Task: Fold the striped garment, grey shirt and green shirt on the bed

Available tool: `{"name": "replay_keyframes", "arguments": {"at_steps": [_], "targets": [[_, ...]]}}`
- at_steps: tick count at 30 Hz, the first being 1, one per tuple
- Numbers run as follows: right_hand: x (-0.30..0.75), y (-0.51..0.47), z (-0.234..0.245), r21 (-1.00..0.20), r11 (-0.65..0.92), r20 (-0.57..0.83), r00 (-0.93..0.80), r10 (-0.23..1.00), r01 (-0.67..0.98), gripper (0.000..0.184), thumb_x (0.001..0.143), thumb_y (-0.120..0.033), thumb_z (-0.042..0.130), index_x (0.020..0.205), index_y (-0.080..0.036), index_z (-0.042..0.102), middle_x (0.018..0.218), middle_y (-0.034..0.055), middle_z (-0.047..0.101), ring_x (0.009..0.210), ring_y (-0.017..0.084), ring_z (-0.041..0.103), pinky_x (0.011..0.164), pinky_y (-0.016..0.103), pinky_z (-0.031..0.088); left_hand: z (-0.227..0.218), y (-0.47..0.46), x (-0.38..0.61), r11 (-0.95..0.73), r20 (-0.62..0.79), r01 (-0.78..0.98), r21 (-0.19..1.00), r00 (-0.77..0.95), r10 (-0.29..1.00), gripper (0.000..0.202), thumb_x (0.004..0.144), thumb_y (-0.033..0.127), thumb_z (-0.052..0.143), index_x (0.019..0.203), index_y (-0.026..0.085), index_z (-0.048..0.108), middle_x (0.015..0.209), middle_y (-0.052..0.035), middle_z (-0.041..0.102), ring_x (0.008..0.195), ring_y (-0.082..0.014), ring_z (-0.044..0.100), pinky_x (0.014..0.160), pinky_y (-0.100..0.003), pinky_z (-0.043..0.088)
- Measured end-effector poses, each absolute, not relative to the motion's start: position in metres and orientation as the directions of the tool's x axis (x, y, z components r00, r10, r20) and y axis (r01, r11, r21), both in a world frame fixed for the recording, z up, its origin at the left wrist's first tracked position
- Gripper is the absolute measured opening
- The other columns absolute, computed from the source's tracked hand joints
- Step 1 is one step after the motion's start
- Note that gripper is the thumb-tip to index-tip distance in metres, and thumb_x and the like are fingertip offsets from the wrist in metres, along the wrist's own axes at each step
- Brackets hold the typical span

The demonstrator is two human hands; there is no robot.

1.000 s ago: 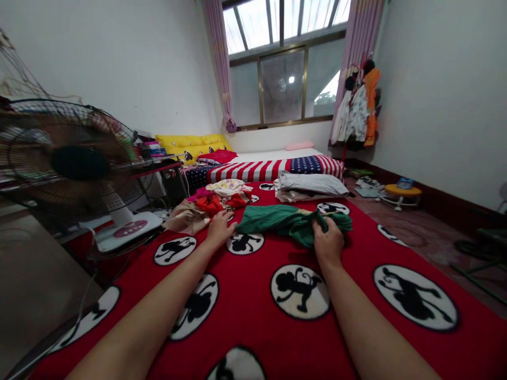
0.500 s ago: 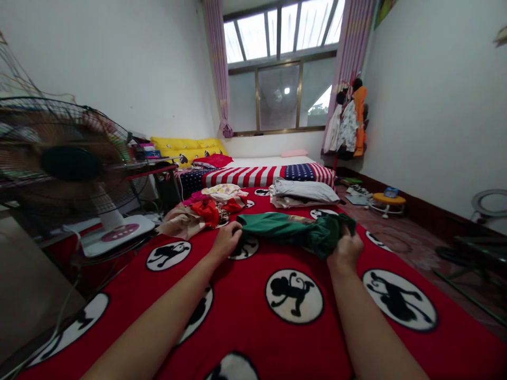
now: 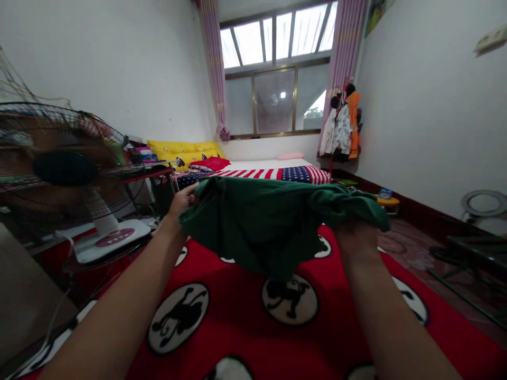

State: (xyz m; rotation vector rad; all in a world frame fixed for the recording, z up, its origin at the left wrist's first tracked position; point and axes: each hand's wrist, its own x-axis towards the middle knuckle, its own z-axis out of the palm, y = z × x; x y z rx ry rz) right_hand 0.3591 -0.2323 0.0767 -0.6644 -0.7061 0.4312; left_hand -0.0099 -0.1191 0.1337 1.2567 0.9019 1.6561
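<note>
A dark green garment [image 3: 269, 221] hangs spread in the air above the red blanket [image 3: 245, 332] with black monkey medallions. My left hand [image 3: 182, 202] is closed on the garment's left edge, fingers pinched over the cloth. My right hand [image 3: 354, 238] grips its right side; the cloth drapes over the fingers and hides most of them. The garment sags in the middle and covers the clothes lying farther up the bed.
A standing fan [image 3: 67, 174] sits close on the left with its white base [image 3: 111, 240]. A stars-and-stripes cover [image 3: 277, 173] and yellow pillows [image 3: 178, 148] lie at the bed's far end. Clothes hang on a rack [image 3: 343, 126] by the window. A small stool [image 3: 386, 201] stands at right.
Both hands have lifted the green garment off the blanket and pulled it open between them. It was bunched flat on the bed before. The camera view tilted slightly up.
</note>
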Motion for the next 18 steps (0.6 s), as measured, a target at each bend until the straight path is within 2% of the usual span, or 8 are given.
{"name": "replay_keyframes", "arguments": {"at_steps": [2, 4, 6, 9, 11, 13, 15, 18], "targets": [[0.357, -0.221, 0.065, -0.775, 0.628, 0.352, 0.781, 0.516, -0.066, 0.024, 0.077, -0.045, 0.043, 0.082, -0.024, 0.054, 0.076, 0.0013, 0.061, 0.076, 0.018, 0.061, 0.062, 0.032, 0.052, 0.116, -0.105, -0.003, -0.338, 0.317, -0.133, 0.932, -0.156, 0.935, 0.020, 0.076, 0.029, 0.055, 0.083, 0.012, 0.062, 0.073, -0.0065, 0.065, 0.069, -0.0208, 0.066, 0.064, -0.032, 0.055], [0.357, -0.214, 0.042, -0.830, 0.558, 0.312, 0.827, 0.467, -0.002, 0.022, 0.067, -0.041, 0.052, 0.081, -0.024, 0.051, 0.073, 0.0007, 0.059, 0.072, 0.019, 0.060, 0.058, 0.030, 0.050, 0.091, -0.097, 0.006, -0.338, 0.318, -0.061, 0.939, -0.219, 0.923, 0.017, 0.075, 0.026, 0.055, 0.087, 0.015, 0.059, 0.080, -0.0071, 0.065, 0.078, -0.0223, 0.067, 0.073, -0.038, 0.055], [0.359, -0.212, 0.017, -0.870, 0.486, 0.315, 0.849, 0.424, 0.081, 0.026, 0.059, -0.035, 0.059, 0.080, -0.023, 0.051, 0.073, 0.0009, 0.059, 0.073, 0.019, 0.060, 0.058, 0.029, 0.049, 0.062, -0.096, 0.016, -0.376, 0.367, 0.009, 0.926, -0.244, 0.898, 0.022, 0.072, 0.021, 0.057, 0.093, 0.017, 0.059, 0.091, -0.0079, 0.064, 0.095, -0.0238, 0.064, 0.088, -0.043, 0.051], [0.359, -0.213, -0.009, -0.903, 0.377, 0.377, 0.797, 0.472, 0.205, 0.031, 0.059, -0.034, 0.060, 0.086, -0.020, 0.057, 0.080, 0.0049, 0.064, 0.075, 0.022, 0.061, 0.061, 0.033, 0.050, 0.026, -0.109, 0.035, -0.458, 0.470, 0.107, 0.883, -0.170, 0.866, 0.034, 0.065, 0.014, 0.062, 0.099, 0.019, 0.062, 0.113, -0.0091, 0.062, 0.116, -0.0255, 0.054, 0.106, -0.044, 0.037], [0.354, -0.216, -0.013, -0.899, 0.323, 0.434, 0.695, 0.574, 0.295, 0.030, 0.062, -0.031, 0.057, 0.088, -0.018, 0.062, 0.083, 0.0066, 0.067, 0.077, 0.022, 0.063, 0.068, 0.035, 0.052, 0.012, -0.123, 0.048, -0.574, 0.588, 0.233, 0.785, 0.011, 0.809, 0.042, 0.065, 0.013, 0.064, 0.106, 0.020, 0.064, 0.125, -0.0086, 0.058, 0.124, -0.0254, 0.048, 0.112, -0.043, 0.030], [0.347, -0.218, -0.011, -0.875, 0.298, 0.472, 0.537, 0.699, 0.381, 0.031, 0.061, -0.022, 0.053, 0.088, -0.018, 0.067, 0.087, 0.0063, 0.070, 0.083, 0.022, 0.065, 0.077, 0.036, 0.051, 0.004, -0.137, 0.058, -0.731, 0.660, 0.365, 0.577, 0.319, 0.680, 0.052, 0.069, 0.013, 0.062, 0.119, 0.021, 0.060, 0.135, -0.0079, 0.053, 0.131, -0.0256, 0.041, 0.114, -0.043, 0.026], [0.340, -0.220, -0.009, -0.835, 0.300, 0.485, 0.361, 0.797, 0.461, 0.041, 0.055, -0.012, 0.049, 0.089, -0.020, 0.071, 0.096, 0.0040, 0.072, 0.093, 0.021, 0.065, 0.087, 0.035, 0.049, 0.002, -0.150, 0.063, -0.835, 0.594, 0.421, 0.354, 0.589, 0.548, 0.062, 0.071, 0.011, 0.057, 0.131, 0.023, 0.052, 0.141, -0.0066, 0.049, 0.136, -0.0262, 0.035, 0.115, -0.047, 0.024], [0.335, -0.223, -0.011, -0.758, 0.307, 0.493, 0.197, 0.848, 0.576, 0.055, 0.046, -0.003, 0.049, 0.091, -0.024, 0.074, 0.108, 0.0025, 0.070, 0.108, 0.022, 0.060, 0.101, 0.036, 0.041, 0.000, -0.159, 0.061, -0.849, 0.457, 0.473, 0.234, 0.718, 0.526, 0.065, 0.072, 0.011, 0.055, 0.135, 0.026, 0.047, 0.139, -0.0053, 0.052, 0.136, -0.0276, 0.035, 0.114, -0.054, 0.020]]}}
